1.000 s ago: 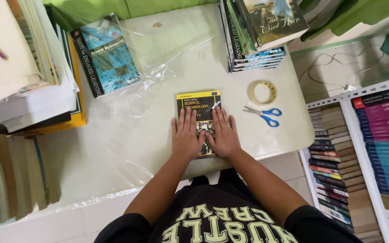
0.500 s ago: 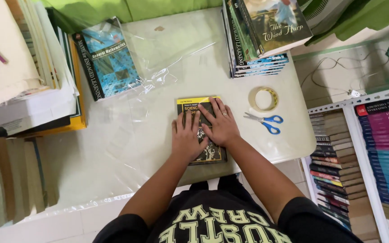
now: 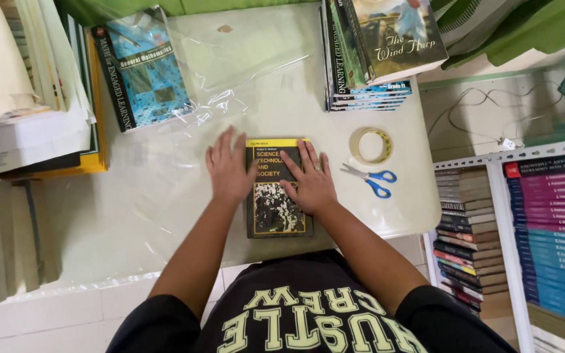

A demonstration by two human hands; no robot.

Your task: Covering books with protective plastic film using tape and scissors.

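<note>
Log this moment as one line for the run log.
left hand: flat on plastic sheet beside book | right hand: flat on dark book | scissors, tape roll: untouched

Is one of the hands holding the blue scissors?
No, the blue scissors lie untouched on the table beside the tape roll, while the right hand rests flat on the book.

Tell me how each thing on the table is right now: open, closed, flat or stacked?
Black and yellow paperback book: closed, lying flat, cover up.
Clear plastic sheet: spread out under the book, wrinkled.
Left hand: flat, open, on the book's left edge and the sheet.
Right hand: flat, open, pressing the cover.
Blue-handled scissors: closed, lying flat.
Clear tape roll: lying flat.
Blue paperback book: closed.
Pile of books: stacked, closed.
</note>
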